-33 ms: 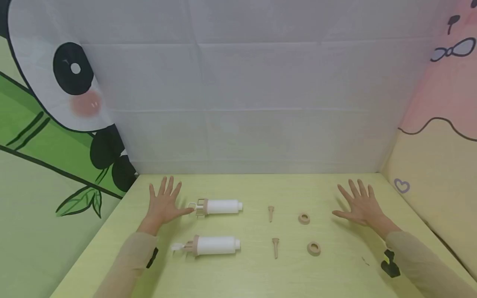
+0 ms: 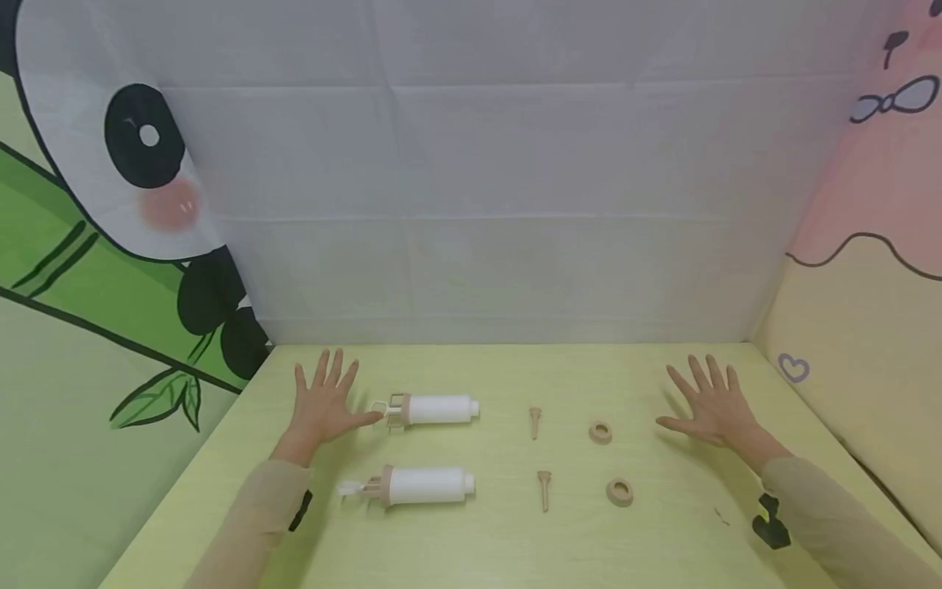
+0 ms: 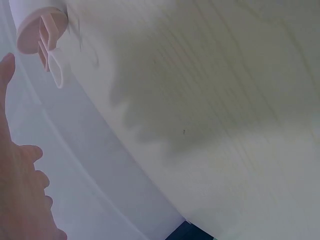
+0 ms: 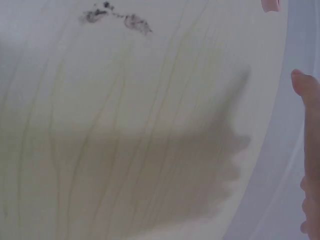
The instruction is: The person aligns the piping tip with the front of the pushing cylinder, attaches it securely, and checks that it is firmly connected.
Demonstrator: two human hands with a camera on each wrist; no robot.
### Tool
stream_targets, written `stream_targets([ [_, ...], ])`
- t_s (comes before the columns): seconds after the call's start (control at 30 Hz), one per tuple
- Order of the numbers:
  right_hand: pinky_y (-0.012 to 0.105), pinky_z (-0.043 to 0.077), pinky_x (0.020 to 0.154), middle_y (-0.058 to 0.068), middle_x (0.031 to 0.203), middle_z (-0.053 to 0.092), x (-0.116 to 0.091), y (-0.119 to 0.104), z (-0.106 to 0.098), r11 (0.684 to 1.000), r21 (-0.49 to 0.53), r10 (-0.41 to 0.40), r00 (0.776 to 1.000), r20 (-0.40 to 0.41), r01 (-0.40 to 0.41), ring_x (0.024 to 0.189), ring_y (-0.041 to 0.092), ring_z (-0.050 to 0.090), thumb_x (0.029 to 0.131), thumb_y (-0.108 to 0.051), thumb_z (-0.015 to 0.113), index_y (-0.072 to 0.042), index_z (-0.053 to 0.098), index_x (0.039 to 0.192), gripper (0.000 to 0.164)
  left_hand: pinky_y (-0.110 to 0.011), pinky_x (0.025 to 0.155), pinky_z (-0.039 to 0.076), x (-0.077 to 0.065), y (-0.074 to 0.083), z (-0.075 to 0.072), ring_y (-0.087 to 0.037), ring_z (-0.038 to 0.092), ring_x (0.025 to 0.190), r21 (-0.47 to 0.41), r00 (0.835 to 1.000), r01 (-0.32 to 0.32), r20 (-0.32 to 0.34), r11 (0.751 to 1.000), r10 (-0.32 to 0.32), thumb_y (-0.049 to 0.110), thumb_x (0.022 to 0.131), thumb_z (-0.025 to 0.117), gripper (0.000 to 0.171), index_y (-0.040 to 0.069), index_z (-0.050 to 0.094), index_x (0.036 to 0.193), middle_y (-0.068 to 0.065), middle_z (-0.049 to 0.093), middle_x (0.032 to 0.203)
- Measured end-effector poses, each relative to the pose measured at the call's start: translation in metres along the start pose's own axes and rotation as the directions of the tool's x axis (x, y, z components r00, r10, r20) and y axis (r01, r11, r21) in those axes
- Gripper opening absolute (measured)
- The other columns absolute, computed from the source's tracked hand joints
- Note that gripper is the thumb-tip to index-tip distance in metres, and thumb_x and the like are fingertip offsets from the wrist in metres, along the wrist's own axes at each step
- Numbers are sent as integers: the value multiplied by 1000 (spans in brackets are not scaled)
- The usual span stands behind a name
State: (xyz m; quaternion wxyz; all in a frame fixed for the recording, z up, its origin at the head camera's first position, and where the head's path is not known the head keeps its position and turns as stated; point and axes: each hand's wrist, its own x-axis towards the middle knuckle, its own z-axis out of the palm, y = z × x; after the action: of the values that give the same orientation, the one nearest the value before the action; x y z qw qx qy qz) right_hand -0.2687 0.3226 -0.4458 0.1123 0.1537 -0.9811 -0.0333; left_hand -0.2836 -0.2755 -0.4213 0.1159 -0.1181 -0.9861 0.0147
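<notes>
My left hand (image 2: pixel 324 409) is held with fingers straight and spread, gripping nothing. In the head view its thumb tip overlaps the loop end of the far white cylinder (image 2: pixel 441 408), which has a beige flange; the left wrist view shows thumb and cylinder (image 3: pixel 31 16) apart. A similar near cylinder (image 2: pixel 427 485) lies in front of it. At the right side my right hand (image 2: pixel 712 413) also has spread fingers and holds nothing. Between the hands lie two beige pin-shaped pieces, a far pin (image 2: pixel 536 421) and a near pin (image 2: pixel 545 491), plus a far ring (image 2: pixel 600 433) and a near ring (image 2: pixel 620 492), both beige.
The pale yellow tabletop (image 2: pixel 500 556) carries all the pieces. A white sheet (image 2: pixel 471 204) hangs at the back edge. Printed cartoon panels flank both sides. A small dark mark (image 2: pixel 721 516) shows on the table near the right forearm.
</notes>
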Motion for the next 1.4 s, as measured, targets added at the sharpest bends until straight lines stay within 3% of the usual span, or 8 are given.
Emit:
stream_targets([
  [0.9,66,12,98,33,138,26,1,6,-18,1000,0,-31,999,-41,31,126,53,17,76,-67,50,-4,33,137,89,-67,100,-4,3,-3,-4,-41,6,135,17,1000,-6,-1,1000,6,70,67,57,103,3,32,140,-26,16,146],
  [1.4,66,14,98,33,137,29,1,8,-14,998,8,-56,995,-87,57,125,52,19,75,-63,54,-3,36,136,87,-66,100,-3,5,0,-7,-41,4,135,-14,1000,-17,3,1000,17,69,67,58,103,1,30,140,-27,13,146],
])
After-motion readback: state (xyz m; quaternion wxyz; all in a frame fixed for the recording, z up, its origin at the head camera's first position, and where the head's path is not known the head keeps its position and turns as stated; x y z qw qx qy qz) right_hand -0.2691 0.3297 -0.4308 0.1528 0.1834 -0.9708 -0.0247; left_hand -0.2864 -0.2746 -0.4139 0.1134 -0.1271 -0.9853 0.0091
